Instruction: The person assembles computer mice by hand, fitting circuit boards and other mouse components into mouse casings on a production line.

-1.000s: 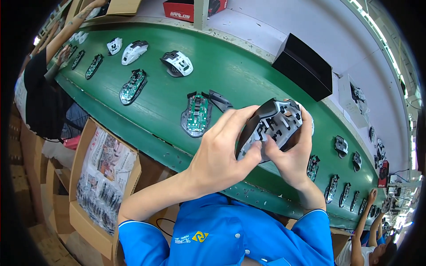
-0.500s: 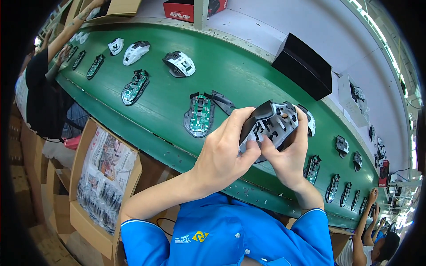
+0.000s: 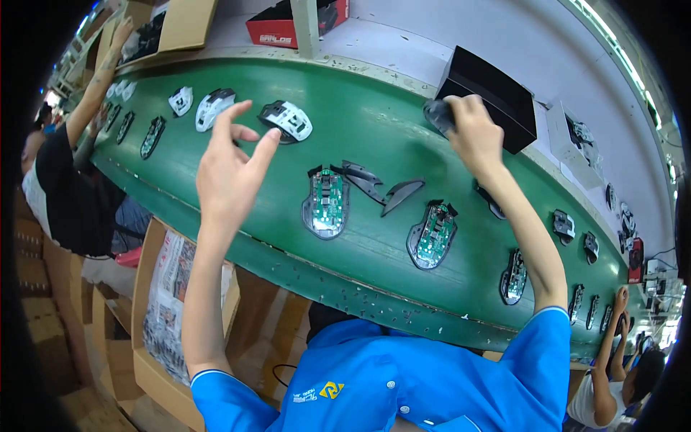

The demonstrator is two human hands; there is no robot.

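My left hand (image 3: 234, 169) is raised over the green bench, empty, with its fingers apart. It is closest to a white-and-black mouse shell (image 3: 286, 120), and another white shell (image 3: 214, 109) shows just behind its fingertips. Farther right, the fingers of my right hand (image 3: 476, 137) are closed around a dark mouse shell (image 3: 437, 115), partly covered by them, in front of a black open box (image 3: 493, 90). Between my arms lie two mouse bases with green circuit boards, a left one (image 3: 327, 205) and a right one (image 3: 433, 237). Two dark curved side pieces (image 3: 363, 180) (image 3: 403, 194) rest near them.
More mouse bases (image 3: 514, 277) and shells (image 3: 563, 226) line the green bench (image 3: 374, 270) both ways. A red box (image 3: 273, 27) stands beside a post at the back. Below left is a carton (image 3: 147, 345) of wrapped parts. Co-workers' arms (image 3: 97, 90) reach in at both ends.
My hands have separated from the shell they both held. The left moved up-left and opened; the right carried the dark shell toward the black box. A second side piece and the right base are now uncovered.
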